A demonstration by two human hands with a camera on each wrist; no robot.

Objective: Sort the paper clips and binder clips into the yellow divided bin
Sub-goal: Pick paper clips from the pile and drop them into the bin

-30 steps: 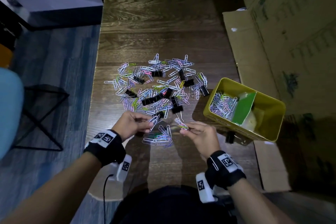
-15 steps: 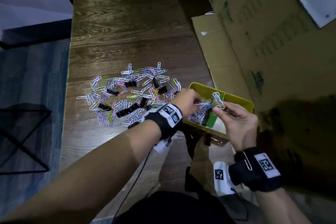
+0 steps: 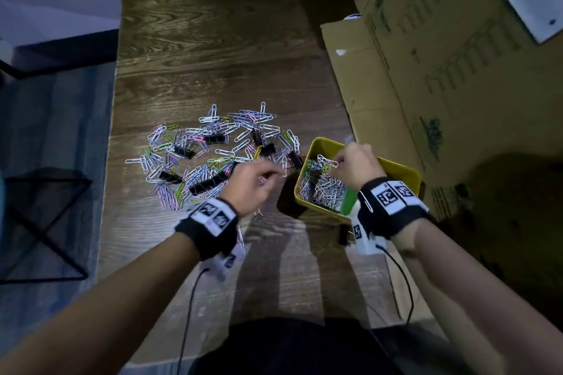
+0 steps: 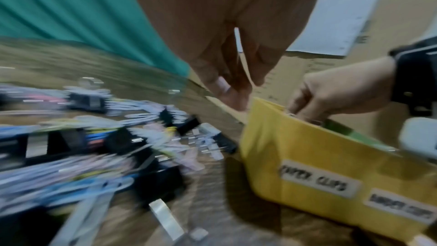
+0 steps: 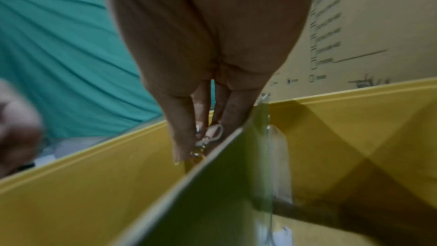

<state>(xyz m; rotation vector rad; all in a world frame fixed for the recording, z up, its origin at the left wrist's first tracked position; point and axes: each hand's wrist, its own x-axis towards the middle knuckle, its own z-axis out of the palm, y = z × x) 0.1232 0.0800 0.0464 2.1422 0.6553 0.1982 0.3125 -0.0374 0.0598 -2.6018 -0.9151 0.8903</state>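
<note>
A mixed pile of coloured paper clips and black binder clips (image 3: 213,155) lies on the wooden table. To its right stands the yellow bin (image 3: 396,168), split by a green divider (image 3: 348,202); its left compartment holds several paper clips (image 3: 323,189). My right hand (image 3: 336,163) hovers over that compartment and pinches silver paper clips (image 5: 212,136) beside the divider (image 5: 212,194). My left hand (image 3: 274,175) is between pile and bin, fingers curled, and seems to pinch a thin paper clip (image 3: 285,172). The left wrist view is blurred; the bin wall (image 4: 295,147) carries two labels.
Large cardboard boxes (image 3: 426,70) stand against the table's right side behind the bin. One black binder clip (image 3: 342,234) lies in front of the bin, and a few paper clips (image 3: 240,240) lie under my left wrist. The table's left edge drops to blue floor with a black frame (image 3: 45,222).
Both hands carried paper clips from the table's front to the bin. The left hand has since drawn back left toward the pile; the right hand stays over the left compartment.
</note>
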